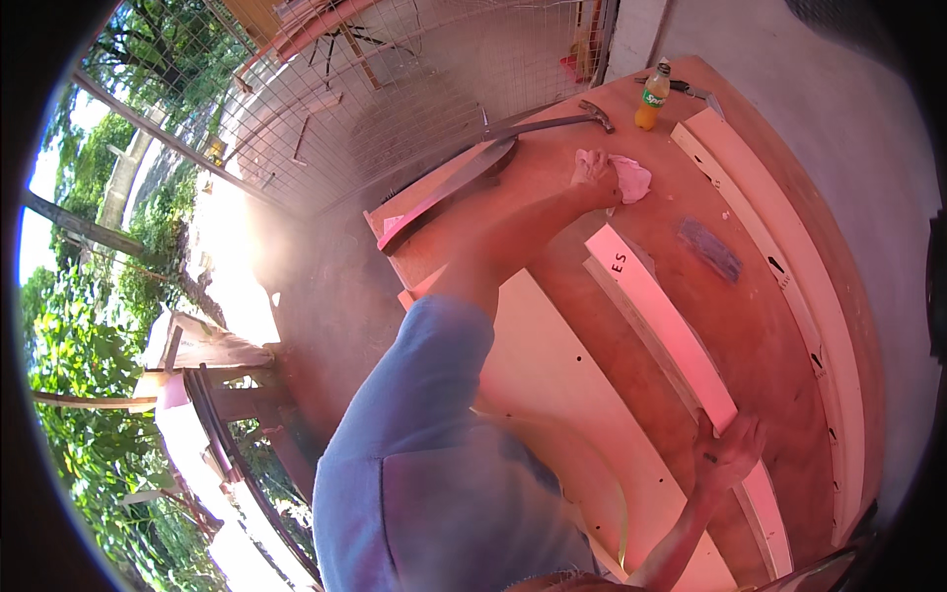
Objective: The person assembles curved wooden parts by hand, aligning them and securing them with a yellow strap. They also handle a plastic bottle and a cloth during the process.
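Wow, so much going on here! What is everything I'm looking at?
Table: 1, reddish-brown, centre to right
Narrow board: 1, pinkish-white, on the table, mid-right
Cloth: 1, pink, far part of the table
Broad board: 1, pale, near side
Long boards: at least 1, pale, right side of the table
Bundle: 1, greyish-purple, between narrow and long boards
Bottle: 1, orange drink, green label, far end
Hammer: 1, dark, far edge
Wire mesh: grey, behind the table
Trees: several, green, left
Sleeve: 1, blue, left arm
Hands: 2; left hand at the cloth, right hand gripping the narrow board
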### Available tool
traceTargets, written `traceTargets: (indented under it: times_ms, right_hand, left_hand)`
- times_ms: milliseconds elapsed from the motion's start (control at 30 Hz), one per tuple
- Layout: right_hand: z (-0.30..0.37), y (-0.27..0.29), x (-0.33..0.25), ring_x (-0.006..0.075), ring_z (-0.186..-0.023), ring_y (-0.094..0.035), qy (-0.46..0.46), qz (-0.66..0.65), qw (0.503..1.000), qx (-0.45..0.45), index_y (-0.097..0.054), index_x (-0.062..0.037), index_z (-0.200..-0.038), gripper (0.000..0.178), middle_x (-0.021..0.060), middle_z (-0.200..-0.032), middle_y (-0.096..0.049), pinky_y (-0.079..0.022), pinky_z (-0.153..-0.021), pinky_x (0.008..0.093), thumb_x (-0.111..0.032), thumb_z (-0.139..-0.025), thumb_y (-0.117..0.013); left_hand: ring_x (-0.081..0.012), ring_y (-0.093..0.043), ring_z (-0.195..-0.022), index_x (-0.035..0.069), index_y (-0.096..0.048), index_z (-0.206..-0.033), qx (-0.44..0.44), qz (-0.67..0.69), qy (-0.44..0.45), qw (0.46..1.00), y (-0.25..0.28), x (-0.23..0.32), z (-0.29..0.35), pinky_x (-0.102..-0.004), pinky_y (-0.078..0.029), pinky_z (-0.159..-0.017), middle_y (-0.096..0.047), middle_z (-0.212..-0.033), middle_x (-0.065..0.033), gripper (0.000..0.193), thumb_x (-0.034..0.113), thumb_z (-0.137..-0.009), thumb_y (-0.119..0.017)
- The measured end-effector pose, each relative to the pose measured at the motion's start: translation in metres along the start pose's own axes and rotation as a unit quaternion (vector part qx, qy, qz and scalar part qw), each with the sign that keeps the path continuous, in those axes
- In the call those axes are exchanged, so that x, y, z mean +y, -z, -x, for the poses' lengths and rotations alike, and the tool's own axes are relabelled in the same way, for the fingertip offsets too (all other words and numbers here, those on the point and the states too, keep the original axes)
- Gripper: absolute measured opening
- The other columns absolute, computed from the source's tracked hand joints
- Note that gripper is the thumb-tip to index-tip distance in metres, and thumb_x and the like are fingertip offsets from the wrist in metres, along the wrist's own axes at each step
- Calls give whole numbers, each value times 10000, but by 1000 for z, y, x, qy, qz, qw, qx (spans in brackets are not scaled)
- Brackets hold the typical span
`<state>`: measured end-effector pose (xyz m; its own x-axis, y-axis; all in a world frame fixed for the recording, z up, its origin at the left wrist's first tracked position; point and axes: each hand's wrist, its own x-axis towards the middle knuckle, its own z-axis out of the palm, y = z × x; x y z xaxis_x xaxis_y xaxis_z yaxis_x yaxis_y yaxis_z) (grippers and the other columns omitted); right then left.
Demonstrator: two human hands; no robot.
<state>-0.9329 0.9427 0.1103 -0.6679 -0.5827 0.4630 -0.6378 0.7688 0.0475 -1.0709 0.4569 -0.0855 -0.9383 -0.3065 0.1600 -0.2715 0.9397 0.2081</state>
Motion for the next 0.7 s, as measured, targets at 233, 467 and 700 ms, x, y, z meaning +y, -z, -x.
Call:
traceTargets:
  times_ms: [233,467,700]
  right_hand:
    - [2,0,4,371,-779,-560,-4,0,1000,-7,-595,-22,-991,502,133,-829,-557,-466,-701,485,-399,-774,-845]
    - [2,6,-2,337,-784,-585,-17,-10,1000,-13,-614,-32,-1016,454,109,-848,-593,-480,-733,470,-393,-815,-802]
    - [-5,7,4,332,-774,-581,-12,-25,999,18,-627,-29,-1004,415,113,-828,-587,-485,-709,455,-347,-789,-783]
  left_hand:
    - [-382,-544,-1213,40,-770,-1087,9,112,60,992,47,16,-31,-476,-480,-978,-582,-1297,-231,451,361,-779,-692]
    - [-268,-624,-1172,67,-676,-1288,-319,308,-194,875,96,118,-66,-384,-502,-961,-661,-1272,-162,591,220,-718,-708]
    - [-363,-690,-979,75,-681,-1256,-344,88,-548,758,35,277,-31,-451,-537,-848,-732,-1070,-190,497,173,-772,-625]
